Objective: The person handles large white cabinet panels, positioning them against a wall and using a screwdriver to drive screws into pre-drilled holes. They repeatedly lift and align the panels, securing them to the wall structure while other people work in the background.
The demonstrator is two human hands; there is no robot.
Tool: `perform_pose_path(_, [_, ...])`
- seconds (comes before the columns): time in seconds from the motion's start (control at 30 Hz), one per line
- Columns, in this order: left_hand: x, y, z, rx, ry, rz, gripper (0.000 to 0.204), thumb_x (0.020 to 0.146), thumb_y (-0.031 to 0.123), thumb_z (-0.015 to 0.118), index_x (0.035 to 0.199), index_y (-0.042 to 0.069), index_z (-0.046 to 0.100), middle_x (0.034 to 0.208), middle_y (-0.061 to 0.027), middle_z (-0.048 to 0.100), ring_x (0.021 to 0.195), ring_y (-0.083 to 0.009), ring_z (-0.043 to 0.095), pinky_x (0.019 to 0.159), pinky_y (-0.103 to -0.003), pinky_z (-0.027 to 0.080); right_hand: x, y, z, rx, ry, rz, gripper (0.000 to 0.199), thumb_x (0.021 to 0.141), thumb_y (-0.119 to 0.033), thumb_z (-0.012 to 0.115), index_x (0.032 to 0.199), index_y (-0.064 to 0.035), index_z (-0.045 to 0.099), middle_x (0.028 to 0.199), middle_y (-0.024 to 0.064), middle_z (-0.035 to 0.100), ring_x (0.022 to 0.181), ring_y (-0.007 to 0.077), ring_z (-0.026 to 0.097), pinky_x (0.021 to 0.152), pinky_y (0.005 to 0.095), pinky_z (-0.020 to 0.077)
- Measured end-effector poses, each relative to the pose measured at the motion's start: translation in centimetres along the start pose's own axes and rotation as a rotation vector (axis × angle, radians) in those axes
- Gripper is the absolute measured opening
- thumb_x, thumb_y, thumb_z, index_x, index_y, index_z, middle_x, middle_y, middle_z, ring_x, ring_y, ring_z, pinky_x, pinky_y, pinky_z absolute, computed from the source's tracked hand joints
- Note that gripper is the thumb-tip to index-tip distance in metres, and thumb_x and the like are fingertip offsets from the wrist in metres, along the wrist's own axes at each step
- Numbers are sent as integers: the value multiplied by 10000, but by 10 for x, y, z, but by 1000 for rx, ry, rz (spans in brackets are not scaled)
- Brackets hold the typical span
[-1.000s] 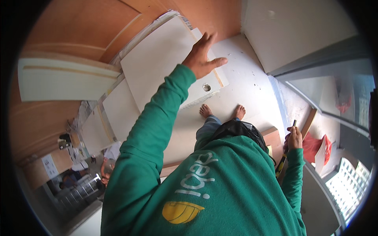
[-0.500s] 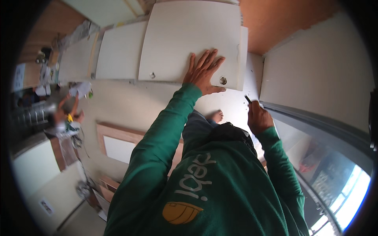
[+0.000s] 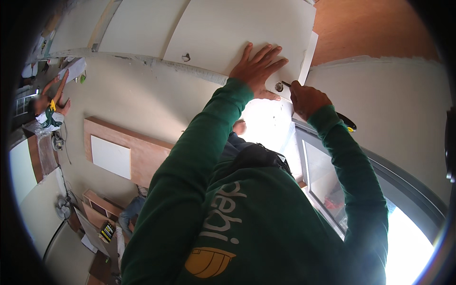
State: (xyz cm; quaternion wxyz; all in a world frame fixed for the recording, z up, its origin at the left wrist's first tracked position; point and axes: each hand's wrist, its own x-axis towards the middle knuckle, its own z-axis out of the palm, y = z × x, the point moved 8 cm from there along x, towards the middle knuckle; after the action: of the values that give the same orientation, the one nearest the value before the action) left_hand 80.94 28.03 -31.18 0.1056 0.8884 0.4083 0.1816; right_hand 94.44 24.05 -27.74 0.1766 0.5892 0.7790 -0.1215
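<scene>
- The left hand [image 3: 259, 66] lies flat with fingers spread, palm pressed on the white cabinet door [image 3: 237, 33], gripping nothing; its forearm in a green sleeve [image 3: 199, 156] stretches straight up to it.
- The right hand [image 3: 308, 99] is clenched round a screwdriver [image 3: 344, 122], with the wrist bent inward; the dark handle with a yellow tip juts out behind the fist, and the thin metal shaft points at a round hole [image 3: 279, 87] near the door's lower right corner, just beside the left thumb.
- The door is a smooth, matt, flat panel with square edges; a second round hole [image 3: 185, 57] shows further left along its lower edge.
- More white panels [image 3: 137, 23] run alongside to the left, above a rough plaster edge.
- To the right, reddish-brown wood [image 3: 370, 28] meets a pale wall, with a grey window frame [image 3: 403, 175] below.
- Far left, another person [image 3: 47, 109] reaches upward.
</scene>
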Motion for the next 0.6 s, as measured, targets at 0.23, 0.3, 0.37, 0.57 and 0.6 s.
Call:
perform_pose_path(0.23, [3, -2, 5, 39, -30, -7, 1110, 630, 734, 787, 1545, 290, 341, 1641, -32, 277, 1518, -257, 231, 1207, -630, 145, 3, -6, 0, -165, -30, -19, 215, 995, -275, 521, 1022, -64, 548, 738, 153, 697, 651, 356, 708, 606, 487, 574])
perform_pose_path(0.3, [3, -3, 7, 55, -49, -12, 1112, 636, 739, 780, 1552, 297, 329, 1643, -31, 271, 1518, -255, 231, 1206, -632, 144, 6, -5, 1, -161, -37, -35, 211, 993, -269, 524, 1010, -61, 551, 735, 151, 697, 649, 354, 709, 606, 479, 576])
perform_pose_path(0.37, [3, -4, 9, 70, -71, -14, 1115, 640, 743, 775, 1558, 305, 316, 1646, -28, 264, 1518, -253, 230, 1206, -633, 141, 9, -5, -1, -177, -78, -38, 203, 993, -264, 522, 1001, -64, 556, 743, 155, 701, 649, 356, 709, 607, 478, 577])
perform_pose_path(0.57, [0, -5, 3, 24, -50, -14, 1083, 649, 701, 796, 1546, 304, 335, 1646, -21, 264, 1517, -253, 233, 1214, -619, 134, 5, -8, 11, -88, -142, 93, 226, 988, -265, 517, 994, -51, 586, 788, 174, 718, 718, 366, 720, 673, 486, 585])
perform_pose_path(0.6, [1, -5, 3, 18, -54, -17, 1078, 651, 695, 798, 1544, 304, 338, 1645, -20, 264, 1517, -253, 232, 1215, -617, 136, 6, -9, 11, -64, -148, 122, 235, 988, -267, 515, 989, -46, 596, 794, 176, 720, 732, 369, 722, 687, 490, 585])
